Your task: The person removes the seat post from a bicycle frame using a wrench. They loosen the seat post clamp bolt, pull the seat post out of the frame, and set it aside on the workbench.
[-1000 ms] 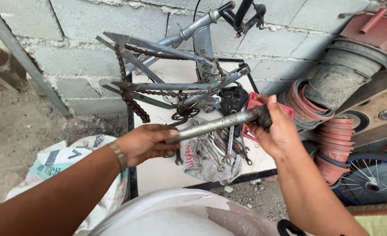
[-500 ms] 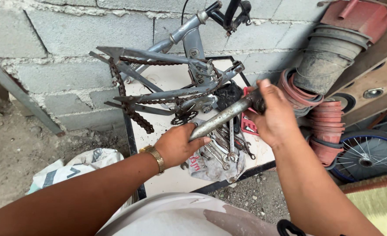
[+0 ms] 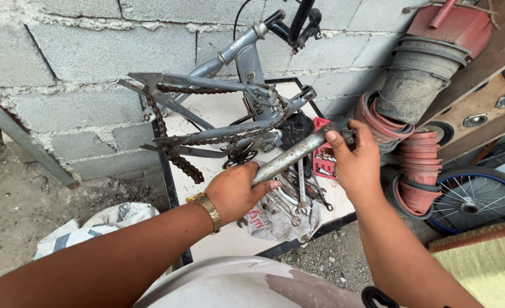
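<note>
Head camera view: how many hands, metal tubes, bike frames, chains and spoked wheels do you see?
Hands: 2, left hand and right hand
Metal tube: 1
Bike frame: 1
Chain: 1
Spoked wheel: 1
Total: 6

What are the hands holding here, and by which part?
Both hold one grey metal tube: left hand grips its lower end, right hand its upper end.

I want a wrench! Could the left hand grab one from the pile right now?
Probably not yet: the left hand is full, gripping the metal tube. The wrenches lie uncovered just beside it, so letting go should free the way.
</note>
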